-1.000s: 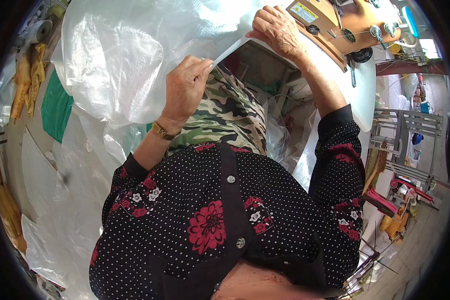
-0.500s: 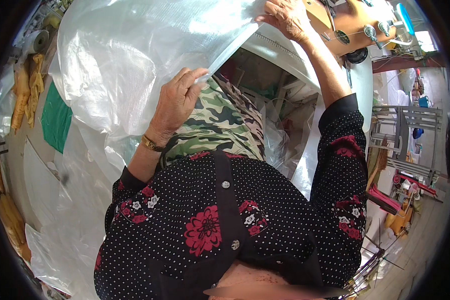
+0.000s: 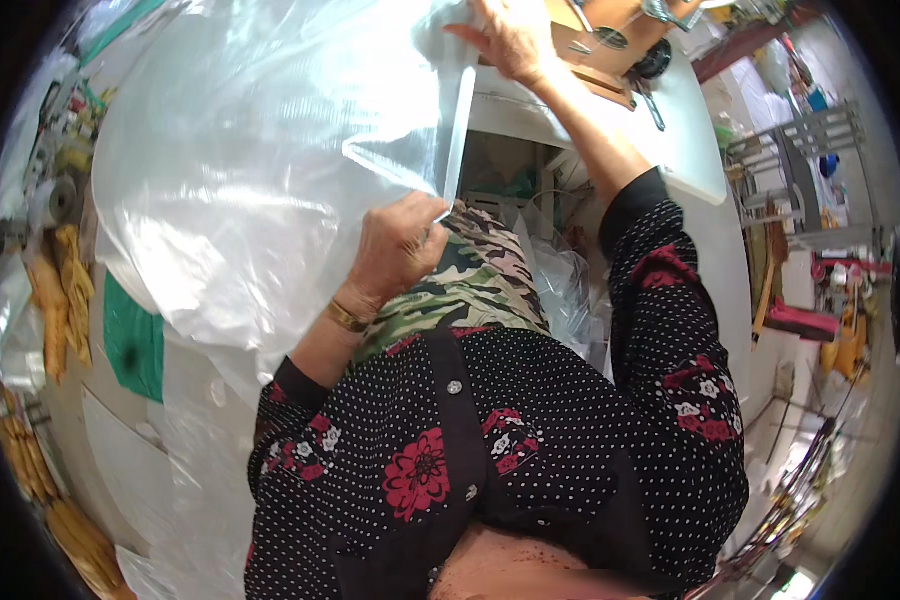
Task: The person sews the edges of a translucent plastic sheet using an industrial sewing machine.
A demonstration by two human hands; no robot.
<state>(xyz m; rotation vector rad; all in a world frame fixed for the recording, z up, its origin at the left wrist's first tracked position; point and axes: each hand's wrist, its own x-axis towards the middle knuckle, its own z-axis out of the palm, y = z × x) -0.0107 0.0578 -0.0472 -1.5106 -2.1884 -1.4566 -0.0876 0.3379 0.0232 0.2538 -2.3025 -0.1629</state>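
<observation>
A large translucent white plastic sheet (image 3: 240, 150) spreads over the table and hangs toward my lap. Its right edge is folded into a narrow strip. My left hand (image 3: 400, 245), with a gold watch at the wrist, pinches the near corner of this strip. Farther up the same edge, my right hand (image 3: 515, 40) lies against the sheet, thumb stretched out to the left; its fingertips are partly cut off by the picture's top. Close by on the right stands a tan sewing machine (image 3: 610, 65) with metal dials, only partly in view.
The white tabletop (image 3: 690, 150) curves round on the right. Beneath it, clear plastic (image 3: 560, 275) lies beside my camouflage-patterned legwear (image 3: 470, 265). A green piece (image 3: 132, 335), yellow bundles (image 3: 45, 305) and a roll (image 3: 58, 200) are at left. A grey metal rack (image 3: 800, 165) stands at right.
The sheet's edge has swung more upright in view, with a folded strip along it. My left hand has closed on its corner. My right hand has shifted left, its thumb now stretched out.
</observation>
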